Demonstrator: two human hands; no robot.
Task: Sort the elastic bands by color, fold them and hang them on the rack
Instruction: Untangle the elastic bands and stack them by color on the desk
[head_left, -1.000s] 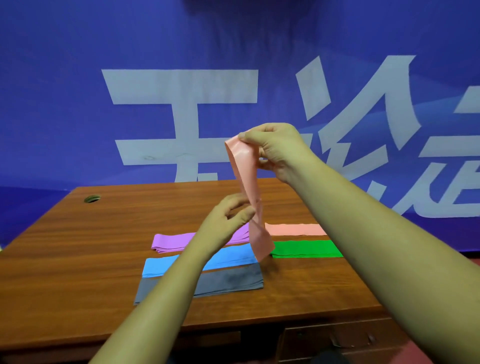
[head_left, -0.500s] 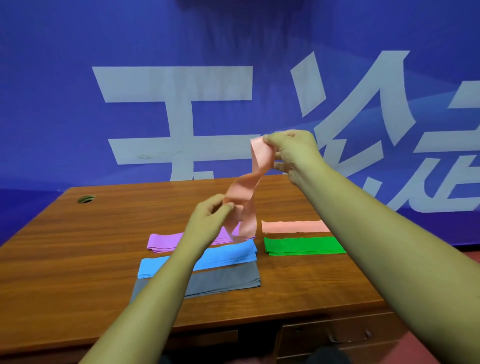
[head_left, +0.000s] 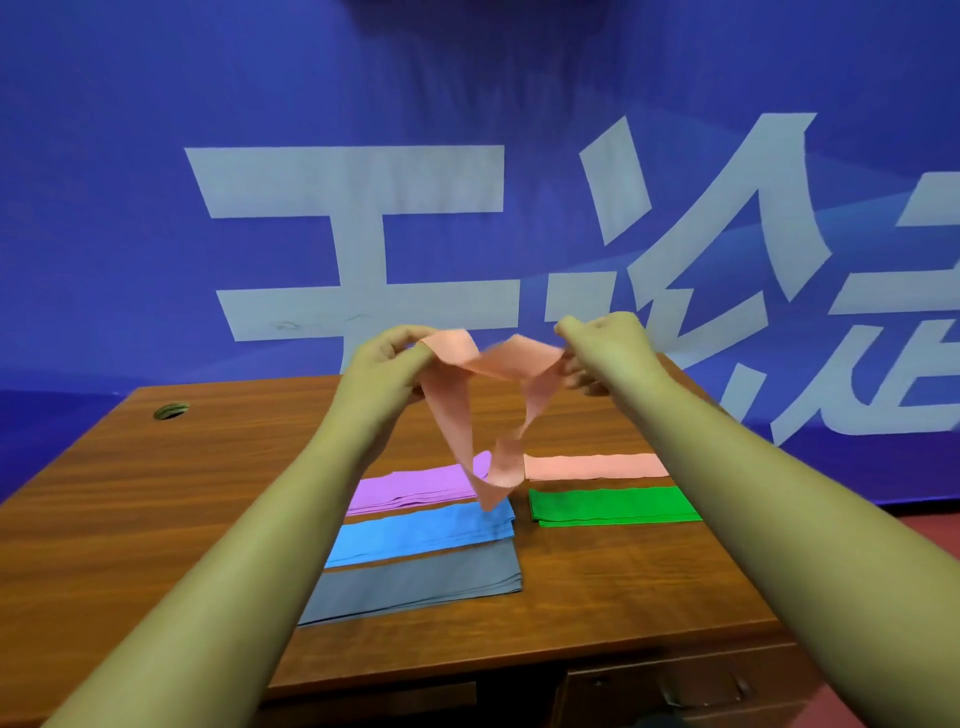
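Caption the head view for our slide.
Left hand and right hand hold a pink band above folded bands on the desk.

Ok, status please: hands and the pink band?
Left hand, right hand each pinch pink band; twisted loop hangs over table. Nothing in the way.

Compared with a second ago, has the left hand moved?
Yes: the left hand rose from beside the purple bands to the far edge of the table.

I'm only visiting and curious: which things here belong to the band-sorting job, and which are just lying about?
Part of the job: held pink band, pink pile, green pile, purple pile, blue pile, grey pile.
Just there: table, cable hole, blue banner, drawer.
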